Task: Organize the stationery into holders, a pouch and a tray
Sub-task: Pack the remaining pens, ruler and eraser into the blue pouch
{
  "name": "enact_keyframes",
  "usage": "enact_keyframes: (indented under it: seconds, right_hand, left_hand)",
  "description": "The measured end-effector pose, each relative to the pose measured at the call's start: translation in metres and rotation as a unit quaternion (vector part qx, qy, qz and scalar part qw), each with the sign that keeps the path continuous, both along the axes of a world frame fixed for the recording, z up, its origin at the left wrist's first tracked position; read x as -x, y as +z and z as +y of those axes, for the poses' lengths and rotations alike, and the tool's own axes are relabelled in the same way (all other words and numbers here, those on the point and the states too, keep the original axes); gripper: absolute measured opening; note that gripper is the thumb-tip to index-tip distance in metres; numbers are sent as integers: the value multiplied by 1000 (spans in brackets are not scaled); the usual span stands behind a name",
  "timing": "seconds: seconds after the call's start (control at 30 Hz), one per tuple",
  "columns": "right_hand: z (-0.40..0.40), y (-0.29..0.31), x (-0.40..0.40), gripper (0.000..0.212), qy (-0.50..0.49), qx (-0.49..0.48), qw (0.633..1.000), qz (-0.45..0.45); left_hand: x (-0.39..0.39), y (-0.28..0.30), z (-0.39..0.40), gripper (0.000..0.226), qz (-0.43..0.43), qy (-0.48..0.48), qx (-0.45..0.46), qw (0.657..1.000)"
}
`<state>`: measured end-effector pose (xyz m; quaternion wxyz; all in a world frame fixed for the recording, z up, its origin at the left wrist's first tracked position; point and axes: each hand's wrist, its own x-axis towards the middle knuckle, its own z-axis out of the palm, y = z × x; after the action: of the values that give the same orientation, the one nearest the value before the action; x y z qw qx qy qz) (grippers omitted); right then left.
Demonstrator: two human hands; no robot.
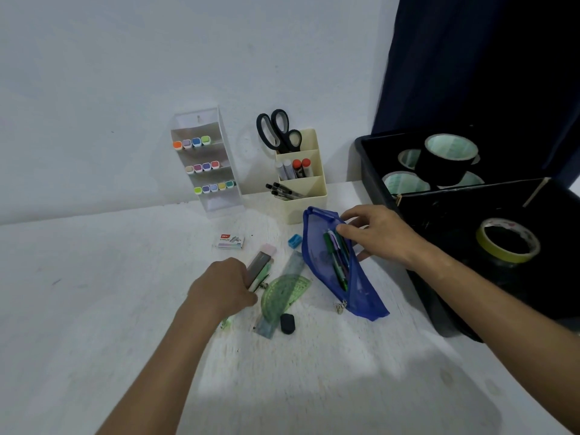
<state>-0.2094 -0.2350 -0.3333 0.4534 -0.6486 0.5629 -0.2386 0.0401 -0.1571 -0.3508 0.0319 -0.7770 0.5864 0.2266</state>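
Observation:
A blue mesh pouch (357, 287) lies unzipped on the white table with several pens (337, 259) inside. My right hand (376, 233) holds its upper edge, thumb at the pens. My left hand (222, 287) grips a grey-and-pink box-like item (262, 262) lying beside a green protractor (284, 291) and a clear ruler (295, 265). A black eraser (287, 323), a blue sharpener (294, 240) and a staples box (230, 241) lie loose nearby.
A clear tiered holder (216, 196) with coloured markers stands at the wall. A cream holder (309, 199) keeps scissors (277, 130), glue sticks and pens. A black tray (364, 152) with tape rolls sits right, beside a black box carrying a yellow tape roll (508, 240).

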Motion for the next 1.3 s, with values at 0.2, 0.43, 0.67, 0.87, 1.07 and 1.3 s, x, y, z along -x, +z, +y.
enact_keyframes:
  seconds: [0.2, 0.43, 0.67, 0.87, 1.07, 1.3]
  right_hand:
    - [1, 1, 1, 30, 1, 10, 1000, -1]
    - [0, 0, 2, 21, -15, 18, 1000, -15]
    - [-1, -1, 3, 24, -8, 27, 1000, -12]
    - [-1, -2, 3, 25, -7, 22, 1000, -8]
    - [-2, -2, 1, 29, -8, 12, 1000, -8]
    - [-1, -2, 1, 33, -2, 15, 1000, 8]
  left_hand:
    - [1, 6, -4, 16, 43, -21, 18, 999]
    - [50, 41, -19, 9, 330, 26, 35, 943]
    - [101, 24, -48, 13, 327, 59, 62, 941]
    - [93, 11, -44, 21, 282, 43, 75, 956]
    - [45, 3, -36, 3, 172, 27, 111, 978]
    - [36, -25, -11, 46, -10, -9, 85, 996]
